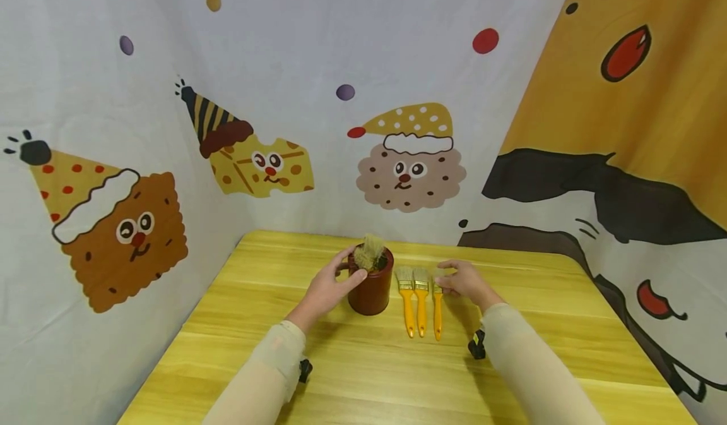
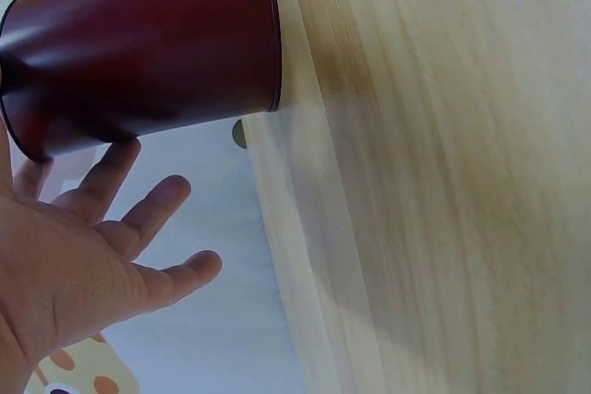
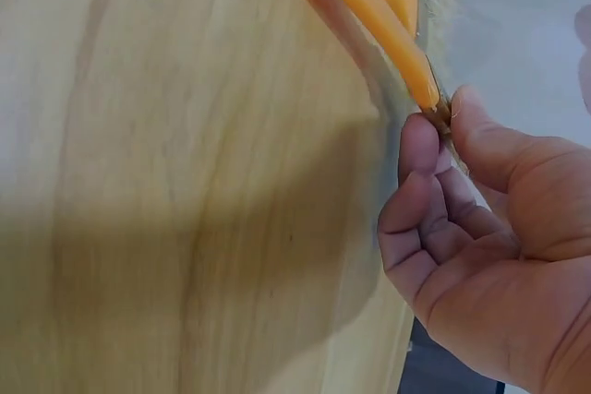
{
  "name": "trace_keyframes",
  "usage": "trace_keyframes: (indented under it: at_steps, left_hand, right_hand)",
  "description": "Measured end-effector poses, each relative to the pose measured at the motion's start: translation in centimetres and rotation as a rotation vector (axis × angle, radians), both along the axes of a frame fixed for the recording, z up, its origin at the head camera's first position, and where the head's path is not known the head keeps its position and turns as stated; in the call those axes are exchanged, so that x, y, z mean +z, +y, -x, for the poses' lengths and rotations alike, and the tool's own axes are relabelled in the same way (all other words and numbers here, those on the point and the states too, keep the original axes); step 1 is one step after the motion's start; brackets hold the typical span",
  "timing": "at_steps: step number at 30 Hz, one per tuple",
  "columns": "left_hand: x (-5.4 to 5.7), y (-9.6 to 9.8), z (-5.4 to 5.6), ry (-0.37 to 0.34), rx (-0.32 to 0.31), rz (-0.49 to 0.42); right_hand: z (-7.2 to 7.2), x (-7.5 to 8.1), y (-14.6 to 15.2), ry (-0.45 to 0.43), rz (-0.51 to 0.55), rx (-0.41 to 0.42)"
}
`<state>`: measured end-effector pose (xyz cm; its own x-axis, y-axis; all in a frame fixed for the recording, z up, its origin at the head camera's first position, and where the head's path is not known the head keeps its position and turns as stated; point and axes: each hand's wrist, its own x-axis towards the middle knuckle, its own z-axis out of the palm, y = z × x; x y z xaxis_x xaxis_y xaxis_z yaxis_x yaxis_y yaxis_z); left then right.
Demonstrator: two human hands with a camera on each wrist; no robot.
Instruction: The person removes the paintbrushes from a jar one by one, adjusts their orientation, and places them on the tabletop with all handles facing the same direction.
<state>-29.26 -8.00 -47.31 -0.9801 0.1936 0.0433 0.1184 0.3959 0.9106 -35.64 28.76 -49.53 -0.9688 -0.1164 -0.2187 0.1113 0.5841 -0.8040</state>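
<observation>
A dark red cylindrical cup (image 1: 369,295) stands on the table, with tan bristly tufts (image 1: 372,252) showing at its mouth. At its left side my left hand (image 1: 334,284) holds it near the rim, the thumb in front; in the left wrist view some fingers touch the wall while others spread away from it. Right of the cup, two paintbrushes with orange handles, the left brush (image 1: 408,305) and the middle brush (image 1: 421,305), lie side by side. My right hand (image 1: 462,281) pinches a third paintbrush (image 1: 438,314) by its metal band, bristles pointing away from me.
The wooden table (image 1: 363,374) reaches back to a white cloth wall (image 1: 318,216) printed with cartoon food. Another printed cloth (image 1: 653,179) in orange, black and white hangs along the right side.
</observation>
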Motion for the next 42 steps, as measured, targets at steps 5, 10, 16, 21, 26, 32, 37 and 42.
trace_keyframes:
  at_steps: [5,10,16,21,26,32,37,42]
  left_hand:
    - [0.2,0.1,-0.2,-0.006,0.000,-0.003]
    - [0.1,0.2,-0.2,-0.003,-0.001,0.001]
    - [-0.1,0.1,-0.2,-0.005,0.003,0.006]
    - [-0.1,0.2,-0.4,-0.011,0.012,0.010]
    - [-0.2,0.2,-0.2,-0.008,0.016,0.006]
    - [-0.4,0.1,0.0,-0.008,0.017,0.004]
    - [-0.4,0.1,0.1,-0.010,0.014,0.000]
    - [-0.3,0.1,0.1,-0.008,0.015,-0.002]
  right_hand:
    - [0.6,-0.7,-0.4,0.011,-0.025,-0.010]
    - [0.4,-1.1,-0.8,0.062,-0.085,-0.008]
    - [0.2,-1.8,-0.9,0.073,-0.104,-0.016]
    - [0.2,-2.1,-0.9,0.074,-0.108,-0.022]
    - [0.5,-2.1,-0.9,0.071,-0.110,-0.035]
    - [0.5,-2.1,-1.0,0.065,-0.103,-0.041]
    - [0.3,-2.1,-0.9,0.062,-0.099,-0.043]
    - [0.4,-2.0,-1.0,0.075,-0.118,-0.045]
